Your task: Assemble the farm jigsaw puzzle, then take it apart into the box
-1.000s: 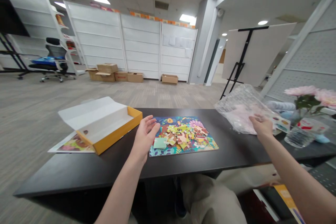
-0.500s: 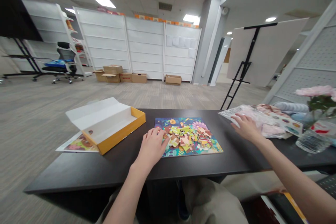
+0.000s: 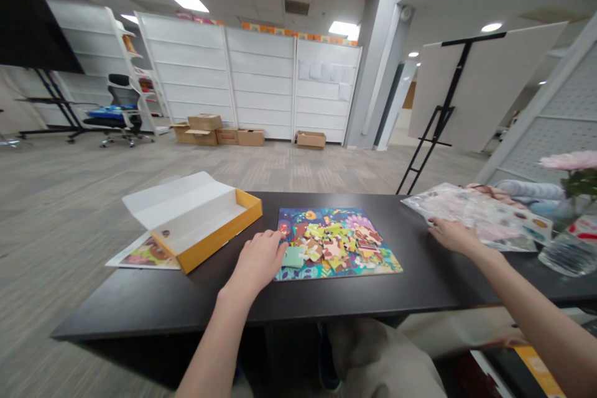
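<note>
My left hand [image 3: 262,256] lies palm down with fingers stretched out at the left edge of a colourful puzzle board [image 3: 286,216]. It is open, and no object shows in it. A heap of loose jigsaw pieces [image 3: 333,242] covers the board's middle. One flat green piece [image 3: 293,257] rests right beside my left thumb. On the right, my right hand [image 3: 453,236] is open and low over the table, its fingertips by the near-left edge of a clear plastic bag [image 3: 471,208]. Whether those fingertips touch the bag I cannot tell.
An open yellow box [image 3: 224,233] with a white lid stands on the black table [image 3: 163,308], partly over a printed sheet [image 3: 144,255]. Rolled cloth [image 3: 529,191] and a water-filled vase [image 3: 566,249] with pink flowers are at the right. An easel [image 3: 445,99] stands beyond.
My left hand has drawn left off the pieces, uncovering the green one. My right hand has come off the bag's top and is now lower, at its near edge. The view has shifted slightly.
</note>
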A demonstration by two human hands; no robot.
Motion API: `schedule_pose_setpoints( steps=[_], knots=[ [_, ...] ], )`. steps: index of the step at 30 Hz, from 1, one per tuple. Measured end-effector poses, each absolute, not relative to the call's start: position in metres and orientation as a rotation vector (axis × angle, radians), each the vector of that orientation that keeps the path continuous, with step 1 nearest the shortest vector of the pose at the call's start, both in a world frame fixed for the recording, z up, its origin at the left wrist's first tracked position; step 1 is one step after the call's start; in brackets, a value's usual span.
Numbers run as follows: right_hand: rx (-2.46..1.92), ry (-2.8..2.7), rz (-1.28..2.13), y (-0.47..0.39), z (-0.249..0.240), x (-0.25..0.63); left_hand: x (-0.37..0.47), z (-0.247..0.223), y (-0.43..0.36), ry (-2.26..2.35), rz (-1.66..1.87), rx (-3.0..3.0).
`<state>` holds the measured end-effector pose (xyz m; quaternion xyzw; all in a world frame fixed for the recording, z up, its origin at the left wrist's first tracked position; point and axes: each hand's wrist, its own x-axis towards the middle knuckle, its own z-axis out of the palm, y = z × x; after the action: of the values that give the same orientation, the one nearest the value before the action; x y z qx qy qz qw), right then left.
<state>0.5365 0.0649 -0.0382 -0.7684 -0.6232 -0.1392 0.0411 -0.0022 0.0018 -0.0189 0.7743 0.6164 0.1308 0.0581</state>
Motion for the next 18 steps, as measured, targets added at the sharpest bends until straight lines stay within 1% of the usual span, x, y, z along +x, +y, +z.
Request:
schedule_pose_setpoints(
  steps=[3,5,7,13,15,18],
  knots=[
    [-2.279,-1.873,-0.504,0.062,-0.023,0.513,-0.008,-0.021,0.002,1.657,0.446,2.34],
    [-2.118,-1.805,-0.546,0.059,-0.009,0.49,-0.011,-0.024,0.002,1.543,0.495,2.339],
    [-1.883,-1.772,-0.499,0.057,0.008,0.459,-0.013,-0.028,0.001,1.493,0.543,2.335],
    [-1.344,-1.653,-0.153,0.049,0.052,0.329,-0.015,-0.029,0.001,1.428,0.569,2.281],
    [-1.238,-1.643,-0.029,0.048,0.054,0.287,-0.016,-0.029,0.001,1.428,0.593,2.258],
    [-1.176,-1.759,0.171,0.05,0.043,0.241,-0.018,-0.03,0.002,1.43,0.634,2.228]
  ],
)
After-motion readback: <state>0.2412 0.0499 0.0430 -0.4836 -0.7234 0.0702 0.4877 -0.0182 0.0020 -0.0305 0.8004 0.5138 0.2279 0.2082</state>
